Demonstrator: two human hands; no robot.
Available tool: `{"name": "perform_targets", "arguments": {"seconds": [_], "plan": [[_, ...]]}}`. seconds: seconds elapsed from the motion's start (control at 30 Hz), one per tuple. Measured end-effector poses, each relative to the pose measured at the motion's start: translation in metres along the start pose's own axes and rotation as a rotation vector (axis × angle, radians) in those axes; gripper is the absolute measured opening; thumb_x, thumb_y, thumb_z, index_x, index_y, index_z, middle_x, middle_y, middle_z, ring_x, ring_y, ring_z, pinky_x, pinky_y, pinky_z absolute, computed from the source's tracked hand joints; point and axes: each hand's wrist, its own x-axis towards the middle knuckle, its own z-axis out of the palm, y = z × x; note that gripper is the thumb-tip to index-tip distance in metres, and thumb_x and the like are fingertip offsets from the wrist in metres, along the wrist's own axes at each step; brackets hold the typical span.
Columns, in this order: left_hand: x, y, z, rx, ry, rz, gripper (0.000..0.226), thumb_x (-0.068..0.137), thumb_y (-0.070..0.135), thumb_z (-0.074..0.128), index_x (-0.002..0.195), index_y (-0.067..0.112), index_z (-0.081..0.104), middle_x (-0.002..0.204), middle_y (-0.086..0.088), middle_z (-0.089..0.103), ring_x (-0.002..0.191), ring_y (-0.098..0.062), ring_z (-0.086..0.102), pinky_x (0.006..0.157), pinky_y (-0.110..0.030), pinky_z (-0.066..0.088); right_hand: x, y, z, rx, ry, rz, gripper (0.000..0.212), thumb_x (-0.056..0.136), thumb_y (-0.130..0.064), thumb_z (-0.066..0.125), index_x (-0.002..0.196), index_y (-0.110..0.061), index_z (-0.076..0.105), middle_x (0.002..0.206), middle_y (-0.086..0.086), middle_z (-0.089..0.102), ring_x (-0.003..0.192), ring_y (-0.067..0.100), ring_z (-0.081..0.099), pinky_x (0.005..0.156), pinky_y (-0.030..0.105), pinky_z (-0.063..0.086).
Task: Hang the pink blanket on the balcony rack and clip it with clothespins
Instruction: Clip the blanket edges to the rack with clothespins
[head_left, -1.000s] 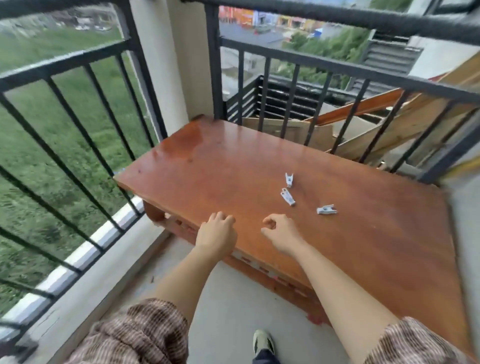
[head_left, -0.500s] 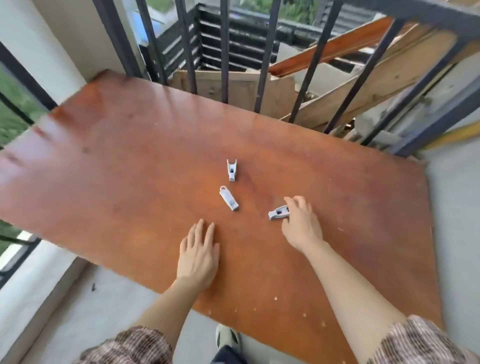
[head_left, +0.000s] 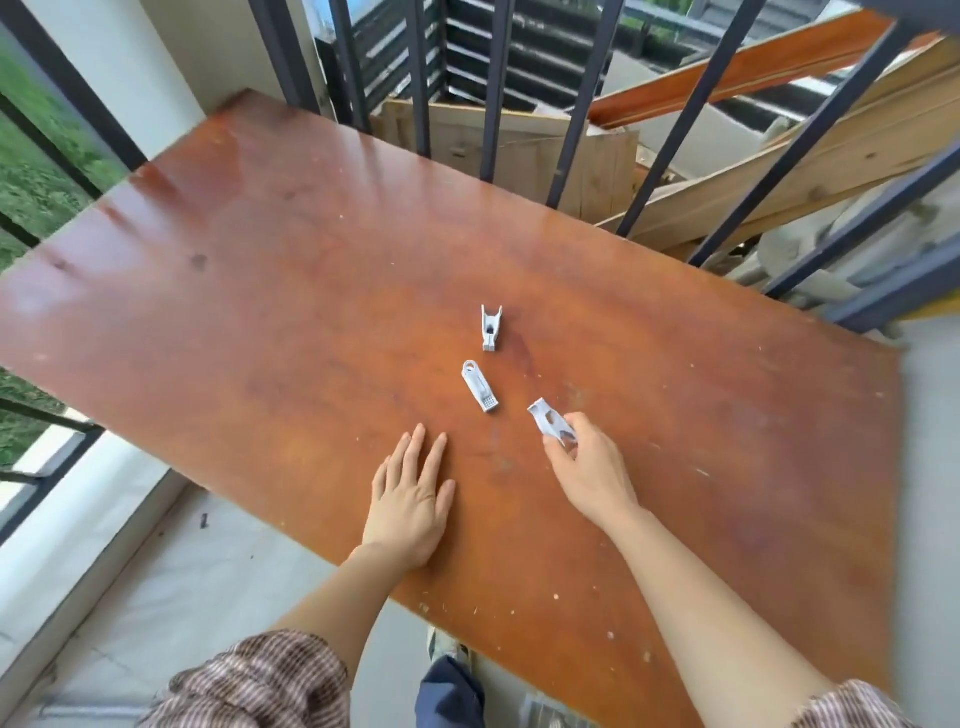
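Clothespin (head_left: 549, 422), white plastic, is pinched by the right hand (head_left: 589, 475), fingers and thumb curled on its end. Two more clothespins (head_left: 480, 385) lie on the bench (head_left: 260, 312) just beyond the fingers of the left hand (head_left: 410, 499), which rest straight, slightly apart, flat on the wood.

The right hand (head_left: 589, 467) has lifted a clothespin (head_left: 549, 422) off the table (head_left: 260, 322).

Residential balcony: dark metal railing (head_left: 582, 104) on two sides, pale tiled floor (head_left: 171, 587), grass (head_left: 31, 176) below, wooden desk (head_left: 311, 291) bearing white clothespins (head_left: 479, 387), stacked timber planks (head_left: 831, 150) beyond the bars.
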Motion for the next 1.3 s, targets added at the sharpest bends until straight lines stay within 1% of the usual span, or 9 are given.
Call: {"name": "perform_targets", "arguments": {"seconds": [0.13, 0.23, 0.43, 0.53, 0.77, 1.0, 1.13, 1.23, 1.3], "plan": [[-0.004, 0.003, -0.024, -0.258, -0.075, -0.038, 0.051, 0.100, 0.040, 0.025, 0.148, 0.025, 0.020, 0.158, 0.000, 0.009, 0.146, -0.018, 0.003, 0.118, -0.035, 0.004, -0.024, -0.030, 0.018, 0.085, -0.056, -0.020, 0.014, 0.086, -0.037, 0.057, 0.087, -0.024, 0.059, 0.073, -0.007, 0.061, 0.073, 0.019, 0.057, 0.062, 0.029, 0.038], [-0.025, -0.007, -0.050, -0.494, 0.047, -0.170, 0.043, 0.100, 0.028, 0.033, 0.141, 0.015, 0.039, 0.151, -0.009, 0.033, 0.141, -0.023, 0.024, 0.115, -0.031, 0.015, -0.046, -0.060, 0.034, 0.121, -0.102, -0.072, 0.016, 0.079, -0.039, 0.066, 0.080, -0.024, 0.062, 0.064, -0.011, 0.061, 0.061, 0.006, 0.056, 0.055, 0.019, 0.038], [-0.129, -0.091, -0.085, -0.429, 0.233, -0.301, 0.033, 0.097, 0.020, 0.037, 0.122, 0.010, 0.057, 0.127, -0.008, 0.057, 0.121, -0.026, 0.047, 0.101, -0.030, 0.033, -0.108, -0.147, 0.080, 0.140, -0.223, -0.223, 0.017, 0.076, -0.035, 0.071, 0.069, -0.022, 0.062, 0.055, -0.010, 0.057, 0.049, -0.003, 0.050, 0.051, 0.012, 0.037], [-0.185, -0.136, -0.096, -0.349, 0.308, -0.332, 0.031, 0.096, 0.018, 0.038, 0.119, 0.011, 0.058, 0.127, -0.006, 0.056, 0.120, -0.024, 0.045, 0.100, -0.031, 0.032, -0.140, -0.189, 0.111, 0.147, -0.292, -0.293, 0.016, 0.077, -0.031, 0.070, 0.068, -0.020, 0.062, 0.053, -0.010, 0.056, 0.048, -0.004, 0.049, 0.047, 0.012, 0.035], [-0.336, -0.243, -0.124, -0.084, 0.403, -0.464, 0.033, 0.096, 0.022, 0.038, 0.122, 0.014, 0.056, 0.132, -0.004, 0.050, 0.125, -0.024, 0.039, 0.100, -0.035, 0.037, -0.242, -0.289, 0.211, 0.130, -0.522, -0.410, 0.035, 0.081, -0.031, 0.067, 0.078, 0.004, 0.065, 0.063, 0.015, 0.058, 0.060, 0.027, 0.054, 0.054, 0.029, 0.030], [-0.463, -0.316, -0.142, 0.503, 0.067, -0.461, 0.036, 0.086, 0.014, 0.044, 0.120, 0.012, 0.056, 0.134, -0.008, 0.047, 0.130, -0.026, 0.034, 0.111, -0.041, 0.022, -0.327, -0.358, 0.293, 0.294, -0.811, -0.359, 0.020, 0.085, -0.028, 0.065, 0.077, -0.010, 0.061, 0.070, 0.005, 0.064, 0.057, 0.013, 0.055, 0.055, 0.027, 0.042], [-0.503, -0.343, -0.164, 0.804, 0.084, -0.383, 0.019, 0.065, 0.018, 0.064, 0.078, 0.014, 0.077, 0.093, -0.005, 0.074, 0.103, -0.021, 0.066, 0.100, -0.042, 0.043, -0.349, -0.391, 0.327, 0.323, -0.922, -0.335, 0.023, 0.091, -0.031, 0.057, 0.079, -0.011, 0.055, 0.072, 0.006, 0.063, 0.057, 0.012, 0.055, 0.051, 0.022, 0.044], [-0.509, -0.360, -0.161, 0.929, 0.139, -0.427, 0.043, 0.070, 0.005, 0.036, 0.086, 0.006, 0.076, 0.094, -0.008, 0.074, 0.101, -0.023, 0.067, 0.109, -0.044, 0.018, -0.355, -0.415, 0.355, 0.340, -1.011, -0.285, 0.024, 0.094, -0.031, 0.053, 0.084, -0.010, 0.055, 0.083, 0.009, 0.065, 0.064, 0.015, 0.058, 0.055, 0.024, 0.048], [-0.504, -0.370, -0.155, 1.006, 0.138, -0.418, 0.034, 0.072, 0.007, 0.051, 0.098, 0.005, 0.073, 0.099, -0.009, 0.073, 0.104, -0.023, 0.066, 0.109, -0.046, 0.016, -0.357, -0.428, 0.375, 0.355, -1.079, -0.214, 0.025, 0.095, -0.033, 0.051, 0.091, -0.009, 0.057, 0.092, 0.010, 0.067, 0.069, 0.016, 0.061, 0.059, 0.025, 0.050]]}}
